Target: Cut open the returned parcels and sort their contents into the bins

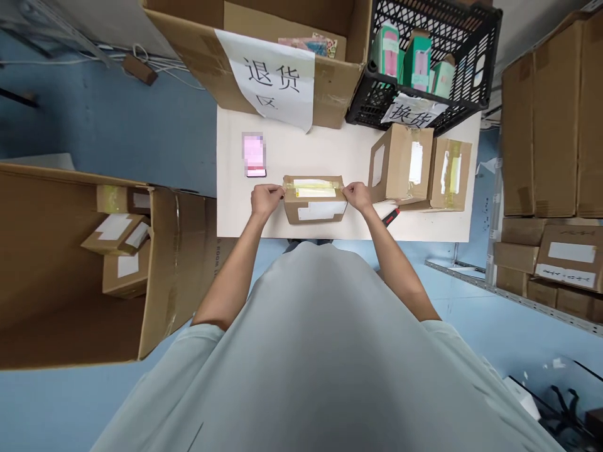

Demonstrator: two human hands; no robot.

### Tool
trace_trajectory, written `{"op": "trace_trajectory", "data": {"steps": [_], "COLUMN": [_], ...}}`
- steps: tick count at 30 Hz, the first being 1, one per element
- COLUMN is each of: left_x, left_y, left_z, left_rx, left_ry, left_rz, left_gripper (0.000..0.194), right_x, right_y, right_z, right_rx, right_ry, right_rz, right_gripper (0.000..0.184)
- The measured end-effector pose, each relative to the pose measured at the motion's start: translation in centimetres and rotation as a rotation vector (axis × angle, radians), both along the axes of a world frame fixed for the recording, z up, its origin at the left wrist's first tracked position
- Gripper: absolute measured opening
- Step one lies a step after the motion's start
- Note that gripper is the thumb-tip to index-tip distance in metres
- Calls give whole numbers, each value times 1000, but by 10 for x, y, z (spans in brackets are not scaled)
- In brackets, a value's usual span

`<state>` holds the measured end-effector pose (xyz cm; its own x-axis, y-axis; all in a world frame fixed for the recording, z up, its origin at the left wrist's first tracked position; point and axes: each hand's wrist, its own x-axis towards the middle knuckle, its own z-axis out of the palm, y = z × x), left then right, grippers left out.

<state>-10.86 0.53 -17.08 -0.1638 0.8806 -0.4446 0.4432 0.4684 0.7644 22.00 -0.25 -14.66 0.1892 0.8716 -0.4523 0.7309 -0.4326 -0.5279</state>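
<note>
Between the left hand (267, 199) and right hand (358, 196), both pinched narrow at opposite ends of the yellowish tape (313, 184) along the top of a small labelled carton (291, 211), resting on the tabletop (235, 210). Beyond the left hand, can see a phone (255, 154); to the right of the right hand, two larger cartons (398, 164), with a red-and-black cutter (391, 217) near the right forearm.

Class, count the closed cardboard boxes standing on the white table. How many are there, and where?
3: one box between the left hand and right hand, a taller box right of them, and another box beside that. More may be hidden behind.
</note>
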Motion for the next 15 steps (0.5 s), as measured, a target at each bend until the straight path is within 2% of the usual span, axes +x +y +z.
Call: {"op": "trace_trajectory", "data": {"steps": [5,9,12,15], "left_x": [-15,-21,-21,-24], "left_y": [-43,-76,-84,-78], "left_z": [3,4,8,13], "left_rx": [-48,-75,-59,-26], "left_ry": [-82,-85,-68,-46], "left_rz": [-72,-118,-126,-134], "left_gripper": [25,21,19,20], "right_x": [-4,-16,-27,-37], "right_y": [-59,-108,-122,-120], "right_z": [3,0,0,2], "right_rx": [4,52,89,115], "right_ry": [85,150,127,111], "right_rz": [-62,-230,-288,-325], "right_gripper": [30,43,52,54]}}
